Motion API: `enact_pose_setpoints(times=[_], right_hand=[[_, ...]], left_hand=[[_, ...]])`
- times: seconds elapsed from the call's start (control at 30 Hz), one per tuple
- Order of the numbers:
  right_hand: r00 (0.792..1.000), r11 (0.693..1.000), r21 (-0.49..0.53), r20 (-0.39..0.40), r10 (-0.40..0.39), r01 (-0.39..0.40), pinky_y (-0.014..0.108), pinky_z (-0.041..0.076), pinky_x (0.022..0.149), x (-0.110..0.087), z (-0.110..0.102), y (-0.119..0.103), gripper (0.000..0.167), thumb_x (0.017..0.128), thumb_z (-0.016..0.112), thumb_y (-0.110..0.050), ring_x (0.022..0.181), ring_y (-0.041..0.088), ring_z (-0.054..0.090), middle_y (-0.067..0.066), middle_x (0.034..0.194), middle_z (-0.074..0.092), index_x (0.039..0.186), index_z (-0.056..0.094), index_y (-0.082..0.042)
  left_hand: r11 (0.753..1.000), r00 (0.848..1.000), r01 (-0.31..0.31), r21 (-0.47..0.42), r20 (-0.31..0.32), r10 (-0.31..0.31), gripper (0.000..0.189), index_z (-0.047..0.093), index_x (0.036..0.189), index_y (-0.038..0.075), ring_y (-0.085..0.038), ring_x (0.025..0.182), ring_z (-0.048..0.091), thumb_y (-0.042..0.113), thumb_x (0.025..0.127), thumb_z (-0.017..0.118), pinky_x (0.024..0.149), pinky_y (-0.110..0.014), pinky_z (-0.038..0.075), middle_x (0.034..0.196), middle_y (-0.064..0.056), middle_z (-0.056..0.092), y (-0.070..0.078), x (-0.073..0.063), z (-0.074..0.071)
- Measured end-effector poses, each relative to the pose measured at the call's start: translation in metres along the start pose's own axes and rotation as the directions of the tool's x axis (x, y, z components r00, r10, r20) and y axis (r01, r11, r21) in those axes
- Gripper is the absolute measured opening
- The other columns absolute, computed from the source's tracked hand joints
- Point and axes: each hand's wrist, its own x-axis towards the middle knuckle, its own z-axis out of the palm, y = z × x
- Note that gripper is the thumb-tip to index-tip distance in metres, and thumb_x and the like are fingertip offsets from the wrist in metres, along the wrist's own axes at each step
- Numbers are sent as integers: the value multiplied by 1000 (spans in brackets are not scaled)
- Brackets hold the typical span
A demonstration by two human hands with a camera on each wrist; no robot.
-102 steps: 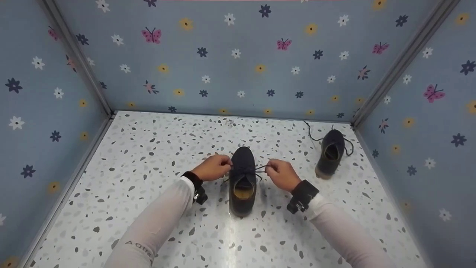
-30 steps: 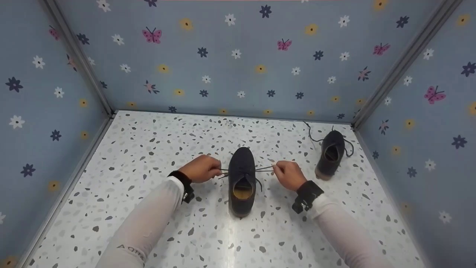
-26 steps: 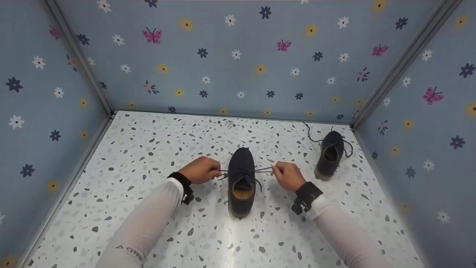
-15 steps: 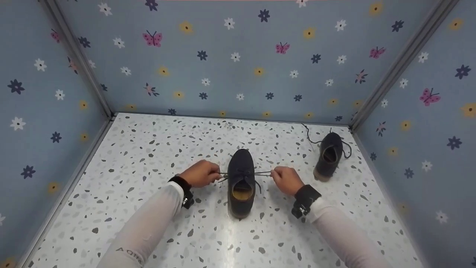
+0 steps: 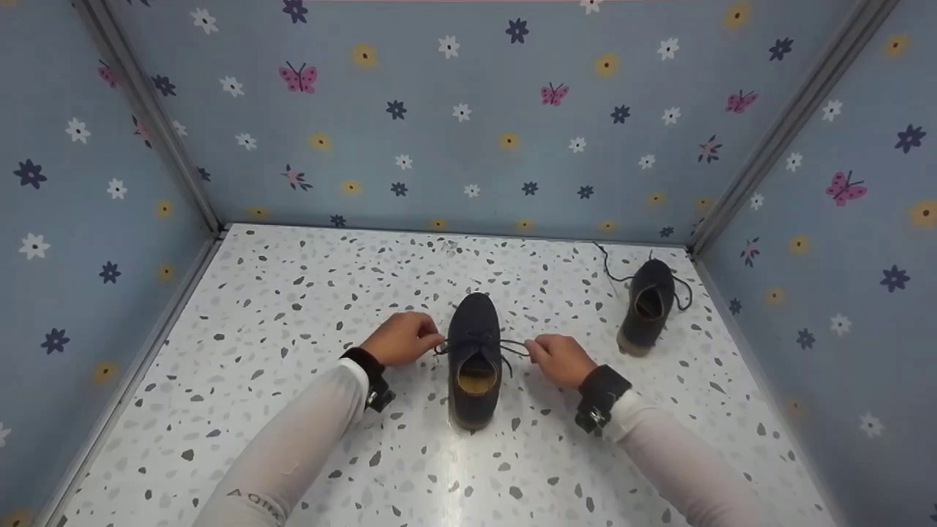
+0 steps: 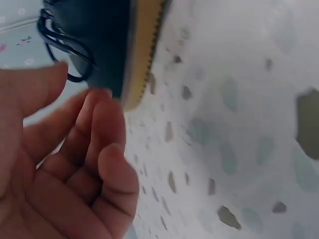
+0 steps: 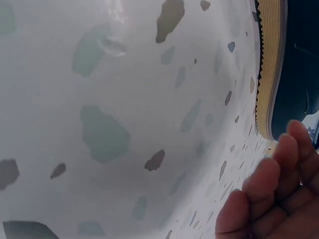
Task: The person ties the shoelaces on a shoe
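A dark lace-up shoe stands upright in the middle of the floor, toe away from me, its lace in a bow. Left of it, my left hand is close to one loop. In the left wrist view that lace loop hangs free beyond the parted thumb and fingers. On the other side my right hand holds the right loop at its fingertips, the loop slack. The right wrist view shows loosely bent fingers beside the sole; the thumb is out of sight.
A second dark shoe stands at the back right with its laces untied and spread. Speckled white floor lies around both shoes. Flower-patterned panels close off the back, left and right.
Both hands drew the loops outward until taut, then came back in toward the shoe. The loops have slackened, and my left hand has let go of its loop. The second shoe stays put.
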Motion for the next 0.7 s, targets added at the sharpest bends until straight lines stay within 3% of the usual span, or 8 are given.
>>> enact_pose_setpoints(times=[0.13, 0.3, 0.47, 0.57, 0.7], right_hand=[[1000, 1000, -15, -19, -15, 15, 32, 45, 69, 1, -6, 0, 33, 109, 55, -32, 71, 13, 54, 0, 78, 61, 90, 70, -10], [998, 999, -12, -59, -37, 36, 40, 54, 80, 3, -14, -1, 25, 107, 58, -31, 85, 17, 65, 5, 99, 73, 112, 72, -11], [998, 1000, -8, -69, -12, 11, 48, 55, 90, 2, -18, 0, 36, 106, 59, -33, 95, 26, 67, 14, 112, 71, 127, 66, -5], [998, 1000, -21, -62, 2, -3, 52, 54, 98, 0, -19, 4, 41, 106, 60, -34, 108, 33, 67, 19, 125, 69, 133, 63, -3], [999, 997, -72, -50, -3, -1, 54, 46, 115, -2, -20, 10, 50, 105, 61, -35, 133, 39, 60, 21, 144, 63, 143, 58, -3]], left_hand=[[999, 999, 30, -21, -37, -31, 40, 61, 84, 16, -14, 65, 55, 53, 96, 70, 63, -32, 44, 75, 2, 59, 18, -2, 4], [998, 998, 51, 45, 28, -52, 52, 54, 77, 18, -14, 60, 49, 64, 84, 77, 57, -31, 39, 67, 5, 50, 35, 0, 20], [988, 997, 48, 149, 52, -56, 34, 52, 76, 18, -15, 62, 50, 40, 87, 76, 59, -32, 40, 68, 6, 50, 41, 4, 36], [987, 999, 23, 159, 21, -27, 23, 52, 77, 17, -16, 62, 50, 24, 89, 70, 60, -32, 41, 68, 5, 50, 41, 5, 40], [990, 999, -3, 142, -49, 10, 17, 54, 79, 15, -17, 64, 53, 18, 92, 66, 61, -33, 43, 70, 4, 52, 38, 4, 40]])
